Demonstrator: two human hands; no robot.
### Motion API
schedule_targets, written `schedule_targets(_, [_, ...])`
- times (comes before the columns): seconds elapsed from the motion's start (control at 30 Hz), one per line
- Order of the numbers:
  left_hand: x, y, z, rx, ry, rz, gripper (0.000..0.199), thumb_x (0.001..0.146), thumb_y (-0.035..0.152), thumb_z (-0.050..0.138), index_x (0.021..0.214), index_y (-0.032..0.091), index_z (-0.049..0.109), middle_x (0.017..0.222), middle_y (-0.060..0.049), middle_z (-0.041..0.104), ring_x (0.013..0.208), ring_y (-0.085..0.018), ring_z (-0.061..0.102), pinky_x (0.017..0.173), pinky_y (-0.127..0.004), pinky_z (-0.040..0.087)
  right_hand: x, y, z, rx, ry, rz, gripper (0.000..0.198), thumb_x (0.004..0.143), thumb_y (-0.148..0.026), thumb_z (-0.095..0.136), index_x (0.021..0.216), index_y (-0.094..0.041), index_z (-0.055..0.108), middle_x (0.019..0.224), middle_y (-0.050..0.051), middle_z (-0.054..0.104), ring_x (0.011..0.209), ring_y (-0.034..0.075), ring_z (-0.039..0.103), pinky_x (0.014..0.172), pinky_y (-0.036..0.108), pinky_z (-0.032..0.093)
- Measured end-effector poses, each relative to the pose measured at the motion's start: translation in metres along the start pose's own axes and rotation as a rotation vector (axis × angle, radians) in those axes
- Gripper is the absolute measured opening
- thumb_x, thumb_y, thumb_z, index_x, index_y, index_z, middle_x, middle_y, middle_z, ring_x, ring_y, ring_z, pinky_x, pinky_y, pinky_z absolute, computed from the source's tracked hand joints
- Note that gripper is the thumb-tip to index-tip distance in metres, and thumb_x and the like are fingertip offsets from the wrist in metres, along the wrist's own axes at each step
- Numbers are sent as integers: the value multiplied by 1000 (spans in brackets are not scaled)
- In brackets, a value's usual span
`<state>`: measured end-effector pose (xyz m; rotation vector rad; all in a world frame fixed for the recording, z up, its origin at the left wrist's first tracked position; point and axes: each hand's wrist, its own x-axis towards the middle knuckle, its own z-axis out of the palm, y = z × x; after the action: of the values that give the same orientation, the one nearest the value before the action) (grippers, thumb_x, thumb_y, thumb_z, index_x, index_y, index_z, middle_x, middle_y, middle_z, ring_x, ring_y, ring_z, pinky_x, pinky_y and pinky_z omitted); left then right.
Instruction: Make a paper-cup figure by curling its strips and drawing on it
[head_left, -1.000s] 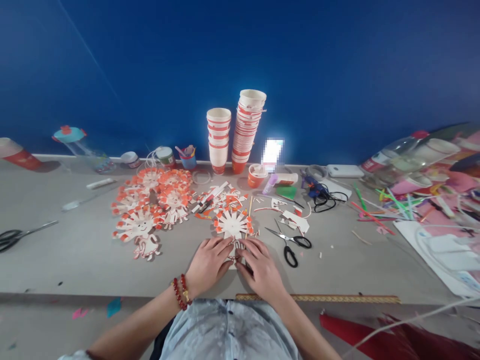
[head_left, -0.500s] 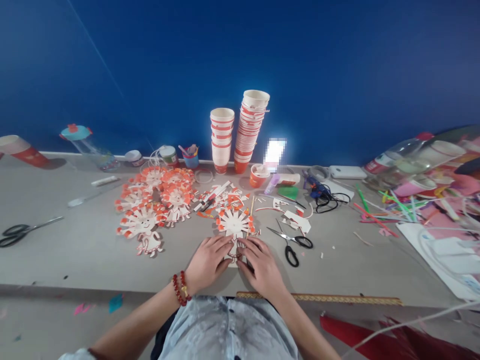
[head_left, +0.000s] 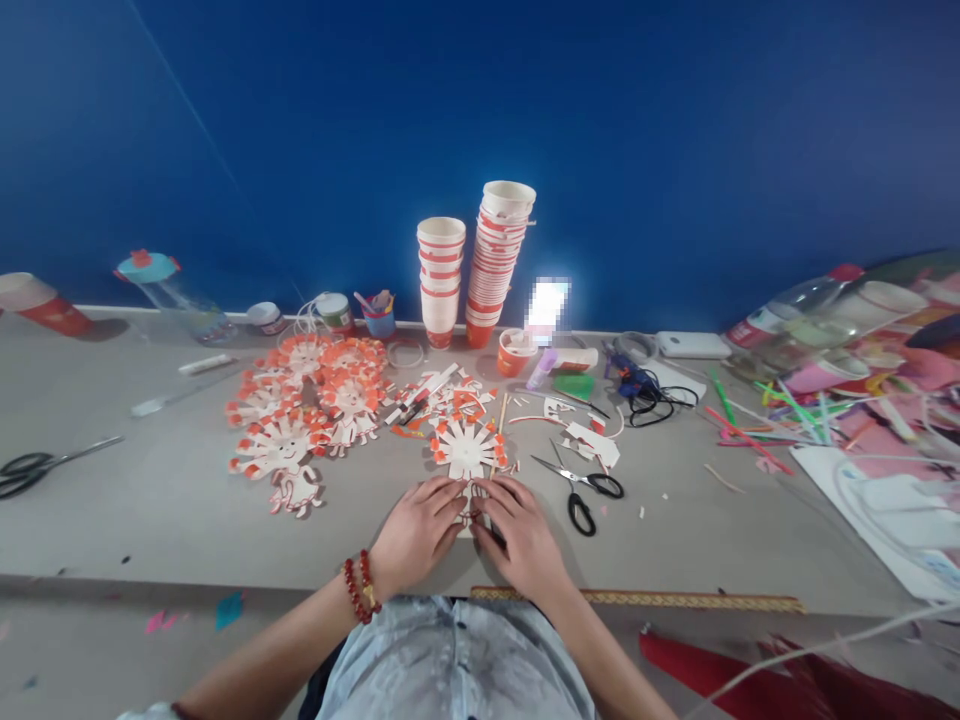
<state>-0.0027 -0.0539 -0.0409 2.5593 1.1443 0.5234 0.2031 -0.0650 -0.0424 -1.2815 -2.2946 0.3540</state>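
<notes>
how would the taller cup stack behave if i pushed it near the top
The taller stack would probably tip rather than slide, being tall on a narrow base and appearing to lean rightward in the view. It's likely light for its size, since its nested cups look like paper. It may also come apart mid-fall, with no visible wrap holding it together.

On the tabletop [head_left: 187, 525], a paper figure [head_left: 467, 455] lies at the near middle, partly under the left hand [head_left: 421, 530] and right hand [head_left: 523, 535]. A heap of paper figures [head_left: 289, 445] lies left of it, one pair of scissors [head_left: 52, 462] farther left. A second pair [head_left: 573, 477] lies right of the right hand. Two cup stacks [head_left: 441, 290] stand at the far side, before the wall [head_left: 450, 100].
</notes>
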Motion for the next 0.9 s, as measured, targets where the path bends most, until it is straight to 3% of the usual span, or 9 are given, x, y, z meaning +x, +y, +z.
schedule_targets(0.53, [-2,-1,-1,-26,-25,-21,34,94,22,48,127,20,54,135,-7,56,126,-25,46,103,-44,43,0,1,1,14,-4,2,20,90,-23,53,107,-22,64,129,8,60,123,28,47,101,48,45])
schedule_targets(0.9, [1,0,-2,-8,-31,-52,24,93,24,50,115,19,58,131,-7,58,123,-25,48,102,-43,44,-1,3,2,23,-8,-1,20,90,-22,54,108,-21,63,131,8,59,124,28,46,103,47,43])
